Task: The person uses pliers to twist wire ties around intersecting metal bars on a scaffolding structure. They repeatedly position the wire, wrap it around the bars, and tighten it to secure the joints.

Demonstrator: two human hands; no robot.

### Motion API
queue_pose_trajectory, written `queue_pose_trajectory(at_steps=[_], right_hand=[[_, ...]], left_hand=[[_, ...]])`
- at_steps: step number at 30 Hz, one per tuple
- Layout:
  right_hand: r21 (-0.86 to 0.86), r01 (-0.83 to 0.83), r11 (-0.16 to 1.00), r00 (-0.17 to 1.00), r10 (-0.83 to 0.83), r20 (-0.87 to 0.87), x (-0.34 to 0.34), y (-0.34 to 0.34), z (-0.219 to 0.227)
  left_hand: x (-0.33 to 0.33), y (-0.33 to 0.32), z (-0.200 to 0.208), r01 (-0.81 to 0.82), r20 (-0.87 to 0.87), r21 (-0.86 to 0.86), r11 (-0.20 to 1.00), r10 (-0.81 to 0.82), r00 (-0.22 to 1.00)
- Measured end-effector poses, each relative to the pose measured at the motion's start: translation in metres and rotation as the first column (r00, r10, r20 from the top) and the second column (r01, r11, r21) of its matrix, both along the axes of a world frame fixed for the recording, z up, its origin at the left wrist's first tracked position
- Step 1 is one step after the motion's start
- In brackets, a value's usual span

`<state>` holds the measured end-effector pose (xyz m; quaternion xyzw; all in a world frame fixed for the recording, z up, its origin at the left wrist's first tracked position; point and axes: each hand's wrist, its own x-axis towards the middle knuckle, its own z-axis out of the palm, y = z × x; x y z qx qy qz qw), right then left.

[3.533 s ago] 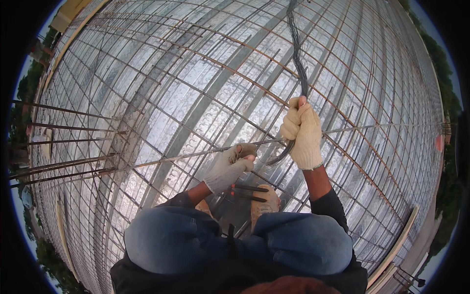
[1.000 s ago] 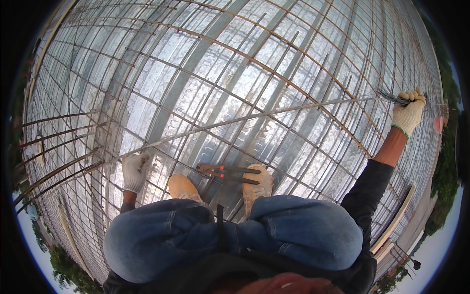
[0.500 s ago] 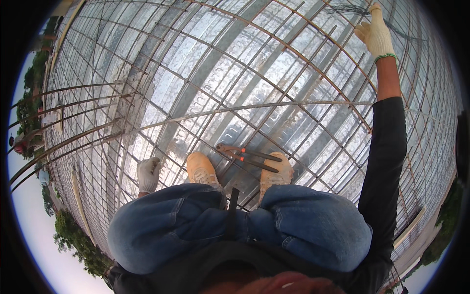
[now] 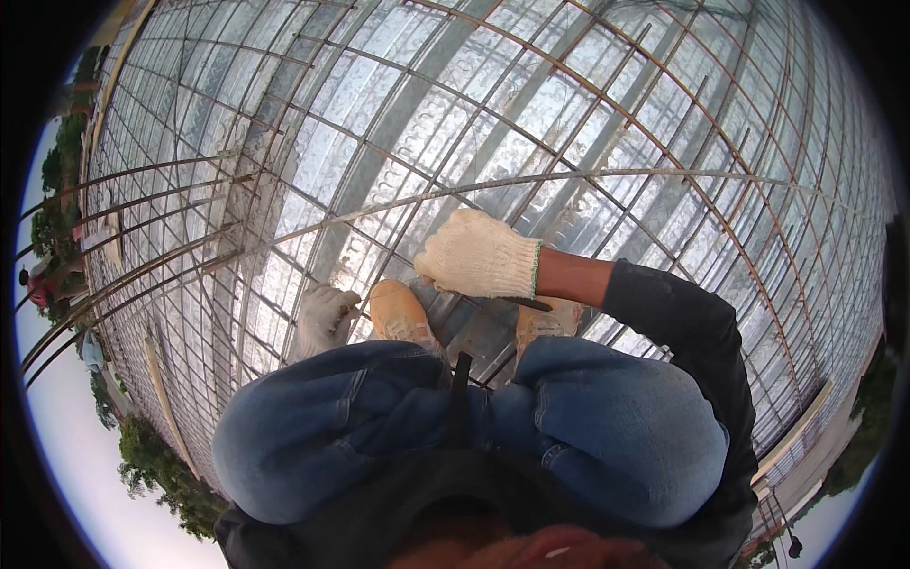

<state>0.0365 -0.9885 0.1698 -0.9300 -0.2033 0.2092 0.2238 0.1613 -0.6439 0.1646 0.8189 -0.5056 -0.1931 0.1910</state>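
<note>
My right hand (image 4: 479, 254), in a cream knit glove with a green cuff edge, is closed in front of my shoes. Under it lies a pair of end-cutting pincers, mostly covered; one dark handle (image 4: 529, 303) sticks out past the cuff, over my right shoe (image 4: 548, 321). Whether the fingers grip a wire or anything else is hidden. To the left, beside my left shoe (image 4: 400, 311), my left hand (image 4: 324, 321) is gloved too, its fingers curled in low over the rebar mesh (image 4: 436, 180). What its fingertips hold is too small to make out.
Corrugated metal decking (image 4: 398, 142) lies beneath the mesh. Long rebar rods (image 4: 142, 261) jut out at the left. A bundle of thin dark wire (image 4: 697, 8) rests at the far right. Beyond the left edge are a person (image 4: 40, 284) and trees (image 4: 161, 469).
My right hand has come back from the wire bundle at the far right to above the pincers, now largely hiding them. The left hand has shifted slightly forward and right.
</note>
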Motion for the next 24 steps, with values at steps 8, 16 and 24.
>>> queue_pose_trajectory(at_steps=[8,16,24], right_hand=[[0.115,0.27,0.956,0.922,-0.222,-0.316,-0.077,-0.047,0.046],[-0.013,0.505,0.863,0.857,-0.499,0.133,-0.095,-0.069,0.046],[0.355,0.803,0.479,0.567,-0.797,-0.208,-0.097,-0.049,0.032]], left_hand=[[0.063,0.088,-0.033,-0.155,0.277,0.128,0.979,0.115,0.954],[0.074,0.022,-0.012,-0.56,0.542,-0.184,0.808,0.558,0.628],[0.053,-0.027,-0.007,-0.997,-0.899,0.069,-0.038,0.431,-0.078]])
